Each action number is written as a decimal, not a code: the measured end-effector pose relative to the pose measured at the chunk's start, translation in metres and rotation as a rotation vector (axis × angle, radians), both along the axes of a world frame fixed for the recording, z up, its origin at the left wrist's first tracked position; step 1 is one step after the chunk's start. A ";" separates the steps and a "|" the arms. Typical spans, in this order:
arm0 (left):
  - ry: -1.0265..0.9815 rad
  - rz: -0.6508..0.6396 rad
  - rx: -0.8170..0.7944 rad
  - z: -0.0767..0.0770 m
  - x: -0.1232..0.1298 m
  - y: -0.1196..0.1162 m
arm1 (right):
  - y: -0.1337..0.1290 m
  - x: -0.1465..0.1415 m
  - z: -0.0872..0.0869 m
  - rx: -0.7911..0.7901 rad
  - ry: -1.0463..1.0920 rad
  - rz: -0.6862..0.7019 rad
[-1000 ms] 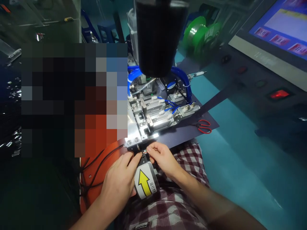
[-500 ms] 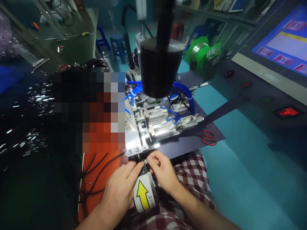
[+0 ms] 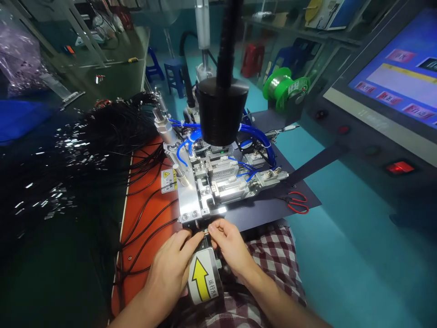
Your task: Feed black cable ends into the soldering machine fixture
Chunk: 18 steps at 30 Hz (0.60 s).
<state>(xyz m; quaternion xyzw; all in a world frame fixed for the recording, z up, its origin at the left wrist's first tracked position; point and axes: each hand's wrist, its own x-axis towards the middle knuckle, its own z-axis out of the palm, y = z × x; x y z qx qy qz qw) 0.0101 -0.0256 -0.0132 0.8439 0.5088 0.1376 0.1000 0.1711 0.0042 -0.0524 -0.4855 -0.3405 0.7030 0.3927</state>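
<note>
A small piece with fine wire ends (image 3: 206, 232) sits between my fingertips at the front edge of the metal machine (image 3: 191, 200). My left hand (image 3: 172, 262) has thumb and fingers pressed together on its left side, over the black track. From the right, my right hand (image 3: 229, 241) pinches at the same piece, its fingers curled. Just below the fingertips is a white label with a yellow arrow (image 3: 201, 278). The fingers cover most of the small piece.
A black cone-shaped nozzle (image 3: 222, 111) hangs above the machine. Black cables (image 3: 139, 223) lie across the orange surface (image 3: 136, 291) at left. Red-handled scissors (image 3: 297, 202) lie at right, below a green wire spool (image 3: 283, 89). A control screen (image 3: 396, 77) stands at upper right.
The view has shifted slightly, showing more of the machine's left side and the cables. Both hands stay at nearly the same place with fingertips together.
</note>
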 end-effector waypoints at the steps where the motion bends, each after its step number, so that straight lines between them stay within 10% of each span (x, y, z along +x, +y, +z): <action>1: 0.002 -0.005 0.007 0.000 0.000 0.000 | -0.001 0.000 0.000 0.014 -0.021 0.004; 9: 0.055 0.010 -0.003 -0.001 0.004 -0.002 | -0.007 0.000 0.001 0.303 -0.371 -0.056; 18: 0.158 0.028 0.050 -0.002 0.013 -0.002 | 0.002 0.001 0.002 -0.077 0.007 0.032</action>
